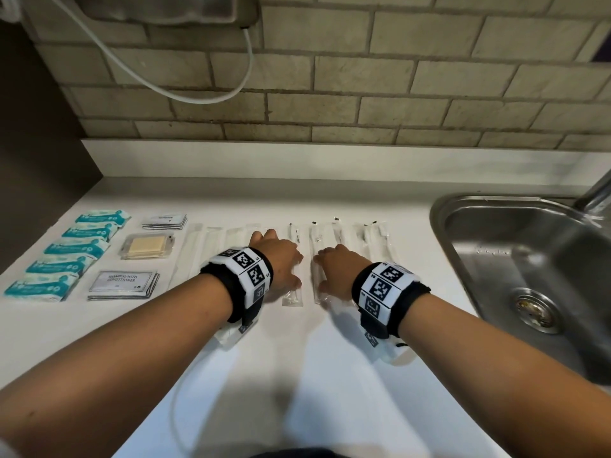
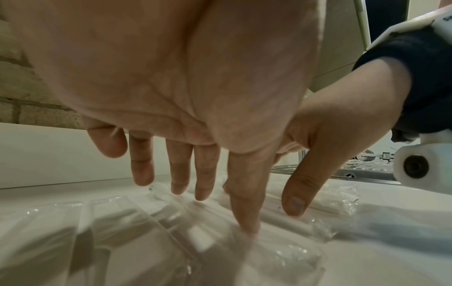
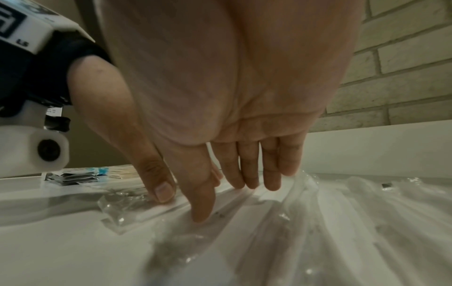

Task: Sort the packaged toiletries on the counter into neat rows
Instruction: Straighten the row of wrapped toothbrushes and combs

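Several long clear-wrapped packets (image 1: 292,259) lie side by side in a row across the white counter (image 1: 297,375). My left hand (image 1: 277,259) lies flat over the packets left of centre, fingers straight and spread (image 2: 240,212), tips pressing the plastic (image 2: 171,222). My right hand (image 1: 334,269) lies flat over the packets right of centre, fingers straight (image 3: 203,203) on the wrappers (image 3: 318,222). Neither hand grips anything. To the left lie a column of teal packets (image 1: 76,251), a wrapped soap bar (image 1: 147,246), a shampoo sachet stack (image 1: 122,284) and a smaller sachet stack (image 1: 164,221).
A steel sink (image 1: 529,276) with its tap (image 1: 595,193) is sunk in the counter at right. A brick wall (image 1: 330,77) with a white cable (image 1: 198,90) stands behind. A dark panel (image 1: 39,143) bounds the counter at left.
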Tool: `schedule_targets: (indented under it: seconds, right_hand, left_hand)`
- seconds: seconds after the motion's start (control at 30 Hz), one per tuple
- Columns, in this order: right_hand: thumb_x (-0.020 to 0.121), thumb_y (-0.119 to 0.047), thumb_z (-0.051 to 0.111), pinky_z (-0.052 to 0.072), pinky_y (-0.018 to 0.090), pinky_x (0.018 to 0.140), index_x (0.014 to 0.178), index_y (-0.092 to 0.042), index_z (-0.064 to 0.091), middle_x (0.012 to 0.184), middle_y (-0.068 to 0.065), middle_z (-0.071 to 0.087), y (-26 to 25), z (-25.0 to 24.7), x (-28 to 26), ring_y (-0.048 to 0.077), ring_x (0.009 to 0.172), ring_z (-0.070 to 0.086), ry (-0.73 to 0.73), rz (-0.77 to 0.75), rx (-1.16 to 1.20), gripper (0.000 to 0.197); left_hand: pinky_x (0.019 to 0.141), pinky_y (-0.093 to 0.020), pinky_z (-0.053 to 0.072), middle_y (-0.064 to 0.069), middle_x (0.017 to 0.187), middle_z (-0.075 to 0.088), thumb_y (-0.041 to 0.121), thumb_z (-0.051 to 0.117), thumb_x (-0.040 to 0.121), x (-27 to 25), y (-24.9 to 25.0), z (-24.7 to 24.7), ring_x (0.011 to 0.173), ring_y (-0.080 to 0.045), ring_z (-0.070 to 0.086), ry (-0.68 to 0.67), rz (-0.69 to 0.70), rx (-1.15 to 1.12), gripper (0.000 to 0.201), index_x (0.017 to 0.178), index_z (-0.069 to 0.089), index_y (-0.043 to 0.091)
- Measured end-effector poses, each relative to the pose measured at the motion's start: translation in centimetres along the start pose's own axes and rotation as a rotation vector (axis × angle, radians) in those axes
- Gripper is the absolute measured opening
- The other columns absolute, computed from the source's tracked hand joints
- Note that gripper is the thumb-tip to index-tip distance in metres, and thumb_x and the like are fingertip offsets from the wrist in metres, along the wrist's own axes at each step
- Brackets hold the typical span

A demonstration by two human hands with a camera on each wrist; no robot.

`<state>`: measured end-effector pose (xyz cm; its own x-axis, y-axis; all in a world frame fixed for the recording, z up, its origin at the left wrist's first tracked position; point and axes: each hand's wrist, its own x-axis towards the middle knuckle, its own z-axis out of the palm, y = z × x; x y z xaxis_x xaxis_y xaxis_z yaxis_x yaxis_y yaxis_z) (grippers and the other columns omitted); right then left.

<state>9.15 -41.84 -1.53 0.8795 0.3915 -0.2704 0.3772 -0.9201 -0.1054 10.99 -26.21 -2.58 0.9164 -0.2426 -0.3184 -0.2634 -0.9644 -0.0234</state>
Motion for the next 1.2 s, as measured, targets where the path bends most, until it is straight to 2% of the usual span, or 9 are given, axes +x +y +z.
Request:
schedule_targets:
  seconds: [0.1, 0.23, 0.33, 0.43, 0.6, 0.7, 0.87, 1.03, 1.2]
  right_hand:
    - [0.085, -0.022, 0.062, 0.047, 0.035, 0.089, 0.118, -0.01, 0.058, 0.12, 0.006, 0.056, -0.1, 0.1, 0.1, 0.024, 0.118, 0.047, -0.007, 0.003, -0.011, 0.035]
    - [0.09, -0.015, 0.051, 0.046, 0.033, 0.086, 0.118, -0.011, 0.057, 0.12, 0.006, 0.055, 0.0, 0.0, 0.1, 0.025, 0.115, 0.052, 0.008, 0.011, 0.005, 0.029]
    - [0.094, -0.016, 0.044, 0.047, 0.035, 0.095, 0.13, -0.014, 0.054, 0.132, 0.005, 0.054, 0.8, -0.8, -0.3, 0.024, 0.12, 0.051, 0.095, -0.028, 0.045, 0.037]
    - [0.096, -0.017, 0.043, 0.044, 0.038, 0.102, 0.139, -0.019, 0.049, 0.141, 0.004, 0.05, 2.7, -2.2, -1.2, 0.023, 0.128, 0.046, 0.168, 0.014, 0.062, 0.043]
    - [0.094, -0.012, 0.043, 0.041, 0.037, 0.104, 0.142, -0.024, 0.044, 0.142, 0.003, 0.049, 6.8, -3.2, -2.6, 0.023, 0.131, 0.043, 0.072, 0.178, -0.03, 0.05]
    - [0.094, -0.016, 0.047, 0.036, 0.035, 0.11, 0.146, -0.024, 0.039, 0.148, 0.001, 0.045, 8.1, -2.2, -2.9, 0.023, 0.135, 0.04, -0.023, 0.17, -0.081, 0.054]
    - [0.092, -0.031, 0.053, 0.03, 0.036, 0.111, 0.136, -0.019, 0.048, 0.136, 0.003, 0.055, 8.6, -0.7, -3.2, 0.023, 0.127, 0.048, -0.058, 0.126, -0.122, 0.045]
    - [0.09, -0.035, 0.057, 0.025, 0.036, 0.113, 0.13, -0.019, 0.052, 0.128, 0.004, 0.059, 8.5, -0.1, -2.9, 0.024, 0.124, 0.049, -0.028, 0.127, -0.087, 0.044]
    - [0.091, -0.032, 0.057, 0.023, 0.035, 0.115, 0.135, -0.019, 0.049, 0.133, 0.004, 0.056, 8.2, -0.3, -2.9, 0.023, 0.129, 0.045, -0.02, 0.127, -0.071, 0.047]
  left_hand:
    - [0.096, -0.046, 0.034, 0.007, 0.13, 0.055, 0.064, 0.054, 0.068, -0.2, 0.2, -0.3, 0.115, -0.026, 0.035, -0.002, -0.016, 0.009, 0.055, 0.117, 0.059, 0.039]
    - [0.093, -0.044, 0.035, 0.009, 0.127, 0.054, 0.073, 0.047, 0.055, 0.2, 0.2, -0.1, 0.111, -0.025, 0.036, 0.036, -0.048, -0.051, 0.068, 0.117, 0.055, 0.046]
    - [0.091, -0.037, 0.026, 0.011, 0.128, 0.056, 0.067, 0.055, 0.07, 0.3, 0.6, -0.8, 0.115, -0.021, 0.034, 0.111, 0.021, -0.083, 0.066, 0.131, 0.05, 0.041]
    - [0.093, -0.037, 0.023, 0.011, 0.131, 0.057, 0.058, 0.056, 0.084, 0.1, 2.2, -2.4, 0.121, -0.018, 0.033, 0.169, 0.111, -0.082, 0.058, 0.136, 0.049, 0.033]
    - [0.103, -0.038, 0.019, 0.009, 0.145, 0.046, 0.058, 0.053, 0.086, 0.5, 5.9, -2.9, 0.133, -0.021, 0.028, 0.169, 0.214, -0.059, 0.06, 0.14, 0.045, 0.033]
    - [0.11, -0.042, 0.015, 0.003, 0.153, 0.036, 0.059, 0.049, 0.087, 0.8, 7.4, -2.3, 0.142, -0.025, 0.019, 0.168, 0.219, 0.015, 0.062, 0.142, 0.043, 0.031]
    - [0.108, -0.047, 0.017, -0.006, 0.15, 0.036, 0.064, 0.048, 0.084, 1.6, 8.1, -1.4, 0.141, -0.032, 0.019, 0.064, 0.215, 0.117, 0.058, 0.127, 0.054, 0.026]
    - [0.109, -0.047, 0.015, -0.005, 0.154, 0.033, 0.068, 0.047, 0.083, 1.5, 7.8, -0.8, 0.141, -0.032, 0.02, 0.089, 0.215, 0.144, 0.065, 0.136, 0.049, 0.029]
    - [0.108, -0.046, 0.016, -0.005, 0.152, 0.035, 0.068, 0.044, 0.084, 1.2, 7.8, -0.8, 0.139, -0.031, 0.023, 0.103, 0.191, 0.168, 0.066, 0.137, 0.049, 0.028]
